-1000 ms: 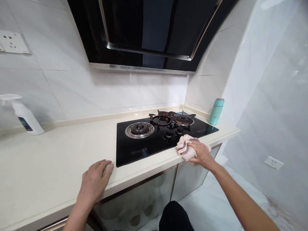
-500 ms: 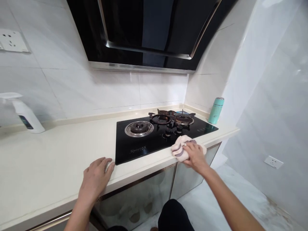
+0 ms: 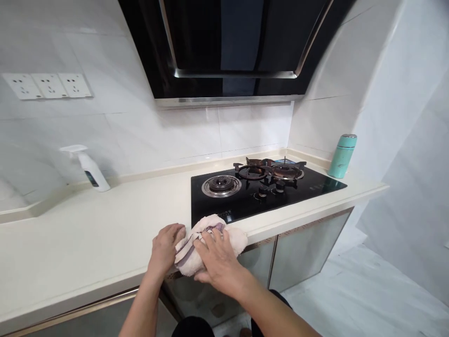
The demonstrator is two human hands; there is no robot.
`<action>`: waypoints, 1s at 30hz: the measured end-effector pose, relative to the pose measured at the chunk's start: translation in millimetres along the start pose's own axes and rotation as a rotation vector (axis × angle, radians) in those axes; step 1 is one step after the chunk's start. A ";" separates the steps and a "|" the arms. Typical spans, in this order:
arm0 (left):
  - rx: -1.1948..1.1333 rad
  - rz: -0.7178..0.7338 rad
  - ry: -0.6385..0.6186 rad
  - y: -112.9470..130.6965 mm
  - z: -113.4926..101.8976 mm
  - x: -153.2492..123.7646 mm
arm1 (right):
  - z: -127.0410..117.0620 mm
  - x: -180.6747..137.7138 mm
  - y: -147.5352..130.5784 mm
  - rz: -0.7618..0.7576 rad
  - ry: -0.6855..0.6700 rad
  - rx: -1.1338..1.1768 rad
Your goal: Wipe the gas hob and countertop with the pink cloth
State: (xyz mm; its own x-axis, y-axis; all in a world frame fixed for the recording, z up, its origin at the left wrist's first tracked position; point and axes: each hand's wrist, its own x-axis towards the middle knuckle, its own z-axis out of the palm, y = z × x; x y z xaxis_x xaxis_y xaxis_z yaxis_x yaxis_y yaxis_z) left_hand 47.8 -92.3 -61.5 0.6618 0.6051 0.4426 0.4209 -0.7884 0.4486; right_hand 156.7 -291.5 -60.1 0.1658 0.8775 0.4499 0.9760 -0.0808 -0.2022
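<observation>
The right hand (image 3: 220, 257), grasping a bunched, pale pink fabric cloth with purple stripes (image 3: 191, 257), has moved left along the front edge of the smooth, cream worktop (image 3: 105, 234); the cloth now covers the near left corner of the rectangular, black glass hob (image 3: 242, 203); the left hand (image 3: 164, 248) rests loosely, visibly gripping nothing, beside it; this front-edge wiping pass appears largely covered.
</observation>
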 end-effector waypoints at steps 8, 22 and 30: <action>-0.062 -0.041 -0.002 4.8 -0.2 -3.9 | -3.7 -42.4 61.8 0.133 0.269 0.115; -0.033 -0.106 0.029 29.3 -0.5 -9.9 | 27.2 -51.1 90.8 0.137 0.399 -0.102; -0.202 -0.224 0.120 44.6 -0.8 -8.9 | 12.7 -56.1 90.0 0.128 0.310 -0.162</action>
State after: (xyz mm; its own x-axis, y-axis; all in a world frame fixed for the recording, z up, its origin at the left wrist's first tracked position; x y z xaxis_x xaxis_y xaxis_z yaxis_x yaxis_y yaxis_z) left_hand 60.2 -132.8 -44.8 0.4837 0.7791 0.3987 0.4077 -0.6037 0.6851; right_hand 233.5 -342.0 -114.5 0.2988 0.6726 0.6770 0.9501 -0.2766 -0.1445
